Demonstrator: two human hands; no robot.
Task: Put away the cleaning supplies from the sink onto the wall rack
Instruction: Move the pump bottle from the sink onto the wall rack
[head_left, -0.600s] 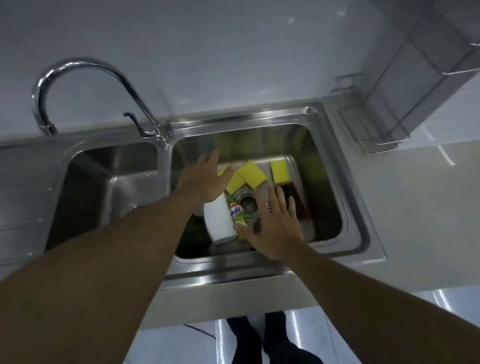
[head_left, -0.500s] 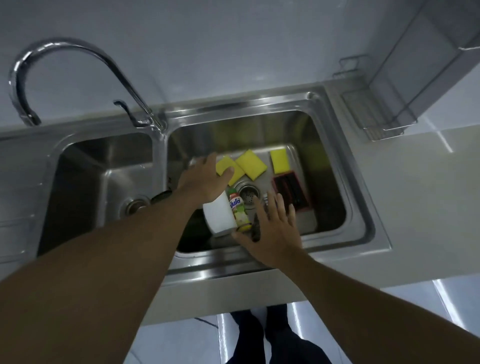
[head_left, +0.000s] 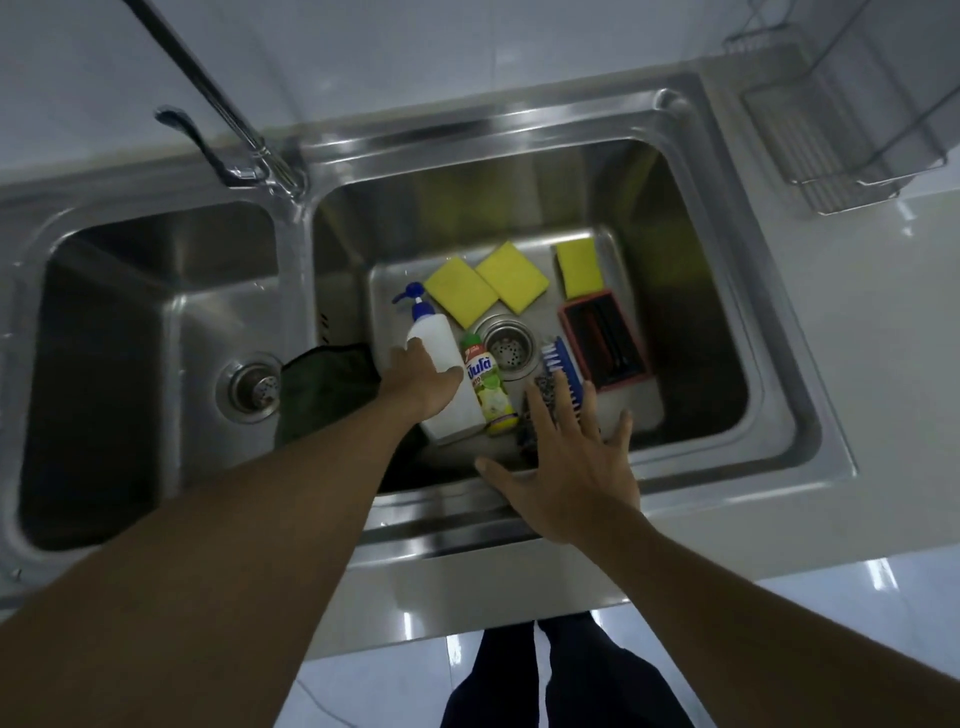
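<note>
In the right basin of a steel double sink (head_left: 779, 415), a white pump bottle (head_left: 449, 400) lies on its side just left of the basin's drain (head_left: 506, 348), blue pump pointing away from the viewer. The left hand (head_left: 418, 387) is on it, thumb across its front and fingers down its far side, apparently grasping it to lift it first. A green-capped dish soap bottle (head_left: 485, 387) lies against the white bottle, just nearer than the drain. The right hand (head_left: 571, 462) hangs released, fingers spread and holding nothing, over the basin's near rim, above a blue brush (head_left: 558, 374) and a dark scourer (head_left: 527, 421) right of the drain, probably ready to take one next. Three yellow sponges (head_left: 460, 299) lie flat beyond the drain, and a red tray (head_left: 605, 345) lies to its right. A dark green cloth (head_left: 327, 384) is draped over the divider left of the drain. The wire wall rack (head_left: 841, 140) hangs far right of the drain, above the bench (head_left: 857, 338), seemingly holding nothing; every item is still in the sink.
</note>
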